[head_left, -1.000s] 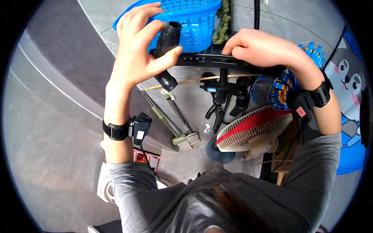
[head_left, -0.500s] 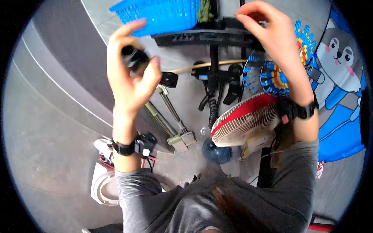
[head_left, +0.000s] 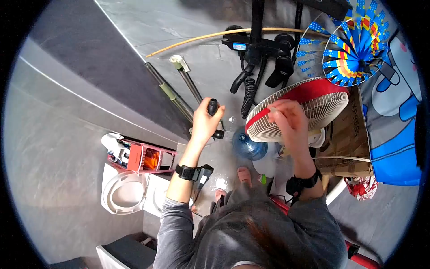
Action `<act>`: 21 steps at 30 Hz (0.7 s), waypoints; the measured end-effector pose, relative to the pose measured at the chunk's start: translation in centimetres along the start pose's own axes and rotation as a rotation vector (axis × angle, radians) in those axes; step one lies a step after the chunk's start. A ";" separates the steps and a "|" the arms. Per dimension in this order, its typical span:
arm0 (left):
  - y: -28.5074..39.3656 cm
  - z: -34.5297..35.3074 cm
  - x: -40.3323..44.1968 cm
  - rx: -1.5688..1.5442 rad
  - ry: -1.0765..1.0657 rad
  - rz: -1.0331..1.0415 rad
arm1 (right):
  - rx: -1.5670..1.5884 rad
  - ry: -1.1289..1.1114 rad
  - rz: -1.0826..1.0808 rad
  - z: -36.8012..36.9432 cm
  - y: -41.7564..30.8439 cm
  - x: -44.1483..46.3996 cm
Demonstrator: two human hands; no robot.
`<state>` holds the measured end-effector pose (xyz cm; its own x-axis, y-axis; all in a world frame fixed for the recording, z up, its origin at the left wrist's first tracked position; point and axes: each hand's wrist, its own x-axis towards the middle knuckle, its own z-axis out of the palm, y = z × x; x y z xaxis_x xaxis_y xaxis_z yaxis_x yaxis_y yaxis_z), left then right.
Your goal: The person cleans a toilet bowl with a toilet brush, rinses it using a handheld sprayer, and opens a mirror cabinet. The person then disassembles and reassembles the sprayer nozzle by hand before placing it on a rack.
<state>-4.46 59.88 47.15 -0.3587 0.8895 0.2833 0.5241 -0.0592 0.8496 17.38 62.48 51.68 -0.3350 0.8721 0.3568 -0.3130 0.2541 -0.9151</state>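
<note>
My left hand [head_left: 206,123] is closed around a short black cylindrical object [head_left: 212,106], whose rounded top sticks out above my fingers and whose other end shows below. Two metal-and-green poles [head_left: 175,98] stand just behind that hand. In front of the fan [head_left: 298,110], with its white grille and red band, is my right hand [head_left: 289,119]. Its thumb and fingertips are pinched together on something small and pale that I cannot make out. Both wrists wear black bands with small devices.
A blue water jug [head_left: 250,145] stands below the fan. Left are a toilet seat [head_left: 125,195] and a red rack [head_left: 151,159]. Black shower fittings [head_left: 255,51] and a bamboo stick [head_left: 215,36] lie ahead. A colourful pinwheel-like decoration [head_left: 358,54] and cardboard box [head_left: 347,139] stand right.
Both hands have come down and back toward my body, the left still holding the black object. My view has shifted, so the blue basket is out of sight.
</note>
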 end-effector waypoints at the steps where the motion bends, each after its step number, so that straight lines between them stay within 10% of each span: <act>1: -0.7 1.0 0.0 -0.014 -0.019 -0.019 | 0.021 0.017 0.011 -0.4 0.3 -0.5; 6: -8.2 6.3 -0.5 -0.128 -0.295 -0.289 | -0.126 0.073 0.178 -2.4 1.9 -3.5; 11: -20.4 13.7 -3.3 -1.069 -0.321 -1.186 | -0.138 -0.003 0.253 -3.1 4.0 -7.0; 21: -26.1 24.3 -3.7 -1.828 -0.069 -1.457 | -0.275 -0.178 0.382 -4.3 7.2 -9.2</act>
<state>1.91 69.12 13.11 0.3169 0.7110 -0.6277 -0.9484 0.2337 -0.2140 22.04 58.11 40.96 -0.5338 0.8456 -0.0092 0.0998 0.0523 -0.9936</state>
